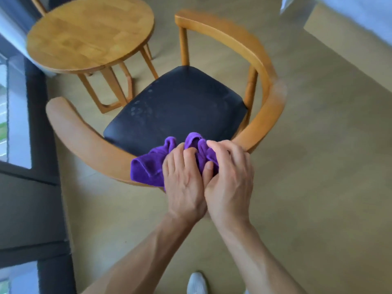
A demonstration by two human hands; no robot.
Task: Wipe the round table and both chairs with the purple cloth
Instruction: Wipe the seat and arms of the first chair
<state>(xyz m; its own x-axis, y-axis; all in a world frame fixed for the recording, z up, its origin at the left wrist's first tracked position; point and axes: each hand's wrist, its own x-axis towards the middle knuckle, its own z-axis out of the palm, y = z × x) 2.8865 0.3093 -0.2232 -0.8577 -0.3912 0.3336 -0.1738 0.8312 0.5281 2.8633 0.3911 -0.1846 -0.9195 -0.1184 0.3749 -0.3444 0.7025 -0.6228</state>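
Showing at the 6 o'clock edge of the view, a white shoe [196, 283] is standing on the tan floor [318, 187]. Two bare forearms are reaching forward from there, side by side.

The left hand [183, 183] is pressing on the purple cloth [146, 168], its fingers [188, 154] curling into the bunched fabric. The right hand [230, 183] is lying against the left at its 3 o'clock, with fingers bent over the cloth and the thumb tucking into a fold, so both hands are gripping the cloth.

The cloth is resting on the curved wooden back rail of the chair [84, 141], at the rail's nearest point, with its far folds overhanging the black seat [180, 109]. Pale smudges are showing on the seat toward 10 o'clock.

Beyond the chair, toward 11 o'clock, the round worktop [89, 32] is standing on slanted wooden legs, apart from the chair. Part of a second chair [38, 5] is appearing behind it. A dark window frame [36, 124] is running along 9 o'clock.
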